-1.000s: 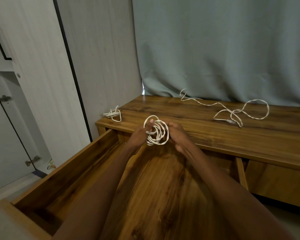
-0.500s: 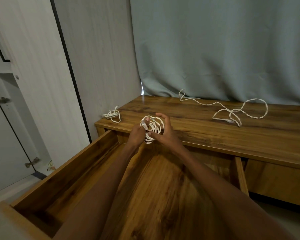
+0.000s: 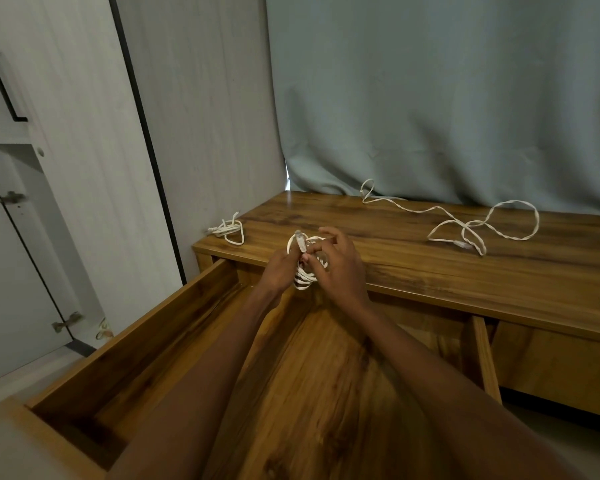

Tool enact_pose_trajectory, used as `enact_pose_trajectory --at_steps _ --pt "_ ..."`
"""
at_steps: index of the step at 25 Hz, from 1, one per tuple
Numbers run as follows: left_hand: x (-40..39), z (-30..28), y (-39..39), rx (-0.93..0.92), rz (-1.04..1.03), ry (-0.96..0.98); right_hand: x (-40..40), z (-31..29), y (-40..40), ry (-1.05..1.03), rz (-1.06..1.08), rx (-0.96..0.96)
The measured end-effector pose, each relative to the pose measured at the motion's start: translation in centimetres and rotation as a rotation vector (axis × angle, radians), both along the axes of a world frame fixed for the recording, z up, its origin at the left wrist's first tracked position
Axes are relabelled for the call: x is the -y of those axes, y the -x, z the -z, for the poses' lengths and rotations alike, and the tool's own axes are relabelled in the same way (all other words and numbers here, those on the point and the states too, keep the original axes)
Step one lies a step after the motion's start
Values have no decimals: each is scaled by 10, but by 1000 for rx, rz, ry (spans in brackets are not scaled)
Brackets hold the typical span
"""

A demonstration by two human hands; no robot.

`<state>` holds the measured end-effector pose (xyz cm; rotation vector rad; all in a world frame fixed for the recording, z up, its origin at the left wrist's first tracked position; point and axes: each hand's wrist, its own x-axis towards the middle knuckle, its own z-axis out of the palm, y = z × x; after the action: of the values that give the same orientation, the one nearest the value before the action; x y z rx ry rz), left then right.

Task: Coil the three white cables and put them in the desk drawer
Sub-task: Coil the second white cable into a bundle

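both hands, left hand (image 3: 280,268) and right hand (image 3: 340,271), now grip the coil (image 3: 303,277) mid-frame, plug end (image 3: 300,241) swung up for tucking; drawer (image 3: 201,299) next.

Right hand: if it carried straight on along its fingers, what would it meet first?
The right hand points up-left into the coiled cable that the left hand grips; beyond that probably the desk top. Depth unclear.

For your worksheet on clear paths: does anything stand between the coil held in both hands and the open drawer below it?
Nothing visible does. The coil, gripped by the left hand and right hand, hangs over the open drawer, whose visible floor is bare.
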<state>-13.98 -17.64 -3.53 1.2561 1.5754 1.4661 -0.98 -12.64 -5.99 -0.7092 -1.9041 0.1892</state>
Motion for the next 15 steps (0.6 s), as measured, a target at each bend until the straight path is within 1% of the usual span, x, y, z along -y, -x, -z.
enact_pose_trajectory --at_steps 2,3,4,6,7,9,11,13,15 --pt "0 0 -1 -9 -54 -22 1 0 1 -23 -24 -25" --pt "1 0 1 -20 -83 -40 3 -1 2 2 -70 -75" --pt "1 2 4 -36 -98 -59 7 -5 3 88 -139 -157" --pt "4 2 10 -57 -88 -72 15 -15 5 386 -336 -377" --pt "5 2 11 -62 -70 -61 17 -19 5 498 -402 -478" --pt "5 2 15 -100 -8 -29 14 -28 -1 591 -400 -644" --pt "5 4 17 -143 109 -27 4 -36 -10 683 -355 -789" --pt "7 5 17 -175 220 -41 -6 -39 -18 773 -299 -886" --pt "10 2 13 -200 289 -35 -14 -36 -22 842 -285 -962"
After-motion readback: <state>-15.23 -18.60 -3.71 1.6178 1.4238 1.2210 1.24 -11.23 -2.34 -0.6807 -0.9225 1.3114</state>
